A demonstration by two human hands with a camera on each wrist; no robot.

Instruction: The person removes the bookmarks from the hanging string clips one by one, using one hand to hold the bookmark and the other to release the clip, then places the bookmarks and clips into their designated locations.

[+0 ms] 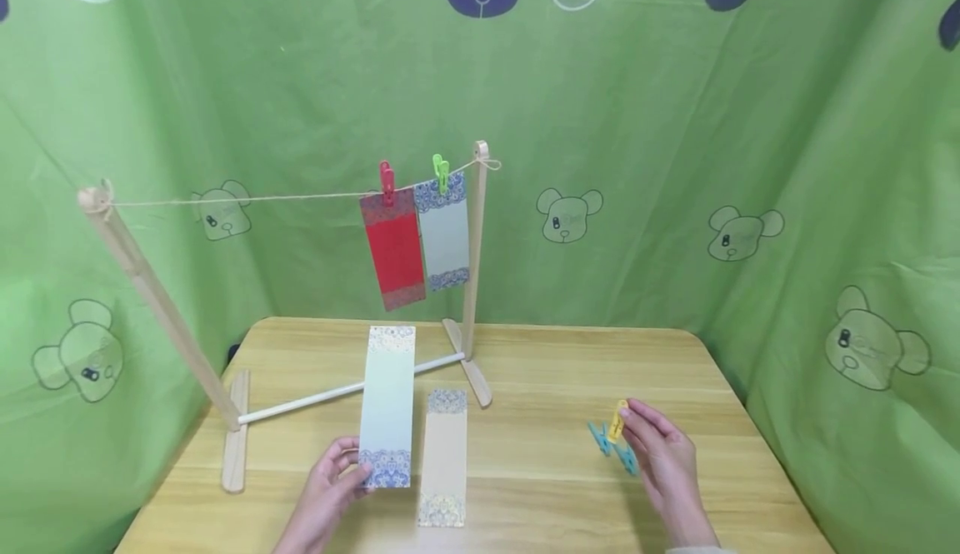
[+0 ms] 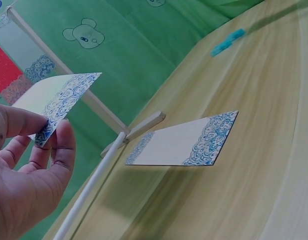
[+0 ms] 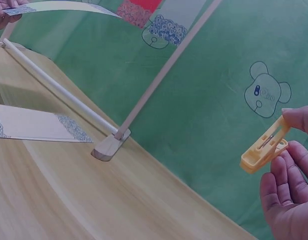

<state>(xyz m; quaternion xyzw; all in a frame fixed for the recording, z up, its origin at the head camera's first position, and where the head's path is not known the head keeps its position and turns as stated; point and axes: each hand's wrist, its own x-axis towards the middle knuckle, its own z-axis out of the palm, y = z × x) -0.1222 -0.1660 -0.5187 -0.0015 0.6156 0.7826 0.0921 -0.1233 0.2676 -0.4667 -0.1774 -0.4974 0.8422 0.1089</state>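
Yellow peg (image 3: 263, 148) pinched in its fingers, the right hand (image 1: 663, 462) is near two teal pegs (image 2: 236, 34) on the tabletop (image 1: 540, 496); the fingers of the left hand (image 1: 330, 486) grasp a pale card (image 1: 387, 404) in mid-air, near a beige card (image 1: 444, 458).

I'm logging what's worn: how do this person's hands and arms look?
The left hand and right hand are bare, with no gloves, rings or markings visible. A pale grey edge, perhaps a sleeve cuff, just shows below the right hand at the head view's bottom; no sleeve shows on the left.
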